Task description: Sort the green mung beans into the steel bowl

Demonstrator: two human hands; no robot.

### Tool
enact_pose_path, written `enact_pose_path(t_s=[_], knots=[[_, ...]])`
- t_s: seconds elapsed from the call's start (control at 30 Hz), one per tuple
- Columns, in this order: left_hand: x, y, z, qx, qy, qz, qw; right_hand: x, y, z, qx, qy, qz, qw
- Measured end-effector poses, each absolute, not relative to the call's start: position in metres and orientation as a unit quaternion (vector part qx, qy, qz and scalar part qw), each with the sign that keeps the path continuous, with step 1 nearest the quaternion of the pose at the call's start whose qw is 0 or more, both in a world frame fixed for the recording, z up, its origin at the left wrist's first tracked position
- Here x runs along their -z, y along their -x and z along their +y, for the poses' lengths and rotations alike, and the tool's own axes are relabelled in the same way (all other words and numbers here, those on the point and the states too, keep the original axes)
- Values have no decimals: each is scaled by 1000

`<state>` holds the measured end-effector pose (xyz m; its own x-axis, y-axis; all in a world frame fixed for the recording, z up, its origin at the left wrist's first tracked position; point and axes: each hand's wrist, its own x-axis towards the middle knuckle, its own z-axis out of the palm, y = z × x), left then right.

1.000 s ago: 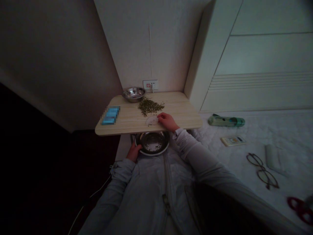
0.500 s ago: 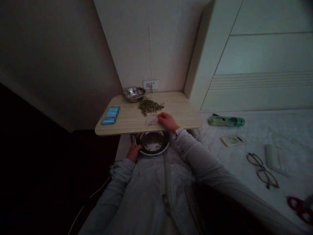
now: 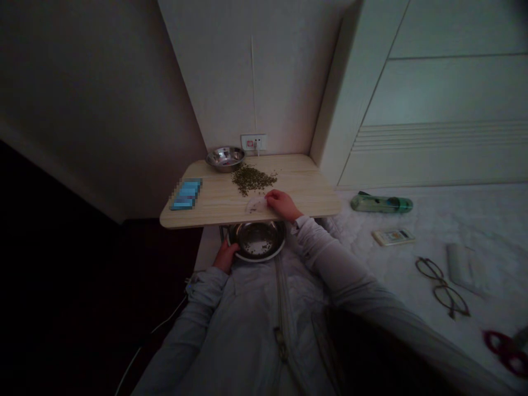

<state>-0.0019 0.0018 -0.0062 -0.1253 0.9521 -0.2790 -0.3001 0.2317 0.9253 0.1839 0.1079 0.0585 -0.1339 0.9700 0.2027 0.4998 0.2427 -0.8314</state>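
Note:
My left hand (image 3: 226, 257) grips the left rim of a metal bowl (image 3: 258, 256) at my lap, just under the table's front edge. Small dark grains lie scattered on the bowl's bottom. Above it, on the wooden table (image 3: 305, 187), my right hand (image 3: 283, 203) pinches the right end of a thin, see-through, rounded piece (image 3: 256, 204), perhaps plastic; its exact kind is unclear. A few grains show on or beside that piece. Just beyond it spreads a loose pile of greenish-brown grains (image 3: 252, 179), like beans or seeds.
A second metal bowl (image 3: 226, 159) stands at the table's back left. A phone (image 3: 187, 194) with blurred screen lies left. On the white bed to the right are a green bottle (image 3: 381, 203), another phone (image 3: 393, 237), glasses (image 3: 441, 287), a pale case (image 3: 466, 269) and red-handled scissors (image 3: 505, 349).

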Motion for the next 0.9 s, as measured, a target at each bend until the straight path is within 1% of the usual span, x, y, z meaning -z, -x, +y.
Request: enact_pose_path(t_s=[0.1,0.9], knots=[[4,1,1,-533,-306,531,583,-57,-184,109,-309,531,-686,390],[2,0,-1,-531,-295,539,583,-62,-184,104,-291,529,-714,356]])
